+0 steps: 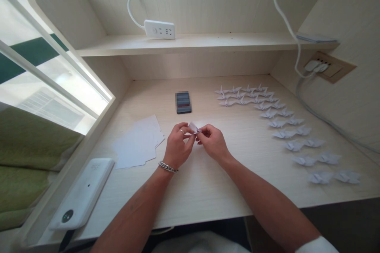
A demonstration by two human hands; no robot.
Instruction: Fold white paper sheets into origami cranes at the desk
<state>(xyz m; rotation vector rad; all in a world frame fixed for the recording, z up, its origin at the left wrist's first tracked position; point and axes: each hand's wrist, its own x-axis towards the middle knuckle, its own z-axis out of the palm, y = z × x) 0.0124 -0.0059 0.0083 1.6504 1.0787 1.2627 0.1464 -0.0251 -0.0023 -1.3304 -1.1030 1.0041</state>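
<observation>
A small folded piece of white paper (194, 127) is held just above the middle of the desk, between both hands. My left hand (178, 144), with a ring on one finger and a chain bracelet at the wrist, pinches its left and lower side. From the right, my right hand (212, 140) grips the paper's other side between thumb and fingers. The fingertips hide part of the folds. Left of my hands lies a loose spread of white paper sheets (136, 142). Several folded paper cranes (286, 133) stand in rows on the right side of the desk.
A phone (183, 102) lies beyond my hands. At the left edge rests a long white device (84, 193) with a dark cable. A power strip (159, 29) sits on the shelf (202, 43), and a white cable (282, 12) runs down to the wall socket (331, 67).
</observation>
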